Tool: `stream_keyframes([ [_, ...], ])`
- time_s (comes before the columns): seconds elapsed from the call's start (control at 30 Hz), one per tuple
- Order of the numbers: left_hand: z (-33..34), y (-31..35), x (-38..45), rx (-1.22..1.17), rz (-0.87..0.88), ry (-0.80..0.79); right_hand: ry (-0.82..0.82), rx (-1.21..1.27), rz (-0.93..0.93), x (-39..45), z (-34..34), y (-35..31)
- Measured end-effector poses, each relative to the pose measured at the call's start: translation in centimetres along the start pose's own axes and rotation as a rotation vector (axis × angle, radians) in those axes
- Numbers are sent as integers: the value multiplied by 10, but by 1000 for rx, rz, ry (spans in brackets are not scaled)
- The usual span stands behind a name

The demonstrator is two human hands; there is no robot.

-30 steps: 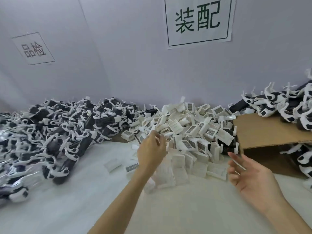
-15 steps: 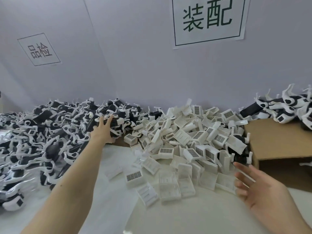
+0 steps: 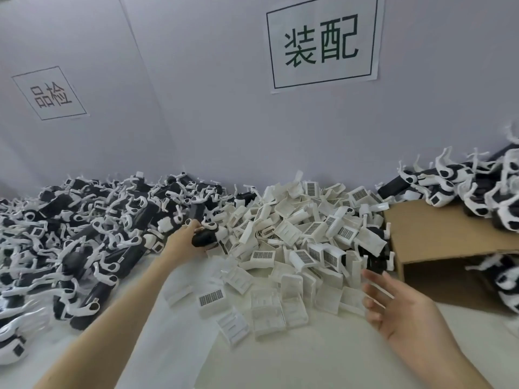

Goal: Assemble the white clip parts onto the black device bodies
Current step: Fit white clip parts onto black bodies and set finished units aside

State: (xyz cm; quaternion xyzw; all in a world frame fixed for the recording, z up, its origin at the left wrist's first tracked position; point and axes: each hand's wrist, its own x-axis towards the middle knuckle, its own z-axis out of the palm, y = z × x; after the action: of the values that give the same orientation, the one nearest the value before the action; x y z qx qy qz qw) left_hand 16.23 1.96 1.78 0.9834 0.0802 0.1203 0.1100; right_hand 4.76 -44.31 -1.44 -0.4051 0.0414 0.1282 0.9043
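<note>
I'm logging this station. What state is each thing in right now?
left hand: gripping a black device body at the pile's edge
right hand: open, empty, palm up
white clip parts: loose heap
cardboard box: on its side, open toward the viewer

Blk body (image 3: 204, 237) beside wht clips (image 3: 303, 248)

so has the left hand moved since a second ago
Yes. The left hand went from the white clip pile leftward to the edge of the black device pile, where it now grips a black body.
</note>
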Motion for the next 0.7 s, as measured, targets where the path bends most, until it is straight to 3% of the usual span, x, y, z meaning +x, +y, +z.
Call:
stream_keyframes([
  [0.1, 8, 25, -24, -282, -18, -47, -17, -10, -6, -5, 4, -1],
  [0.23, 10, 60, -56, -501, 18, 58, -20, -14, -7, -8, 6, 0],
  [0.43, 6, 130, -104, -469, 249, 313, 13, -26, 13, -7, 5, 4],
  [0.53, 11, 173, -130, -497, 429, 331, 16, -76, 9, -9, 7, 3],
  [0.7, 39, 220, -172, -329, 713, 414, -38, -333, -97, -19, 13, 4],
])
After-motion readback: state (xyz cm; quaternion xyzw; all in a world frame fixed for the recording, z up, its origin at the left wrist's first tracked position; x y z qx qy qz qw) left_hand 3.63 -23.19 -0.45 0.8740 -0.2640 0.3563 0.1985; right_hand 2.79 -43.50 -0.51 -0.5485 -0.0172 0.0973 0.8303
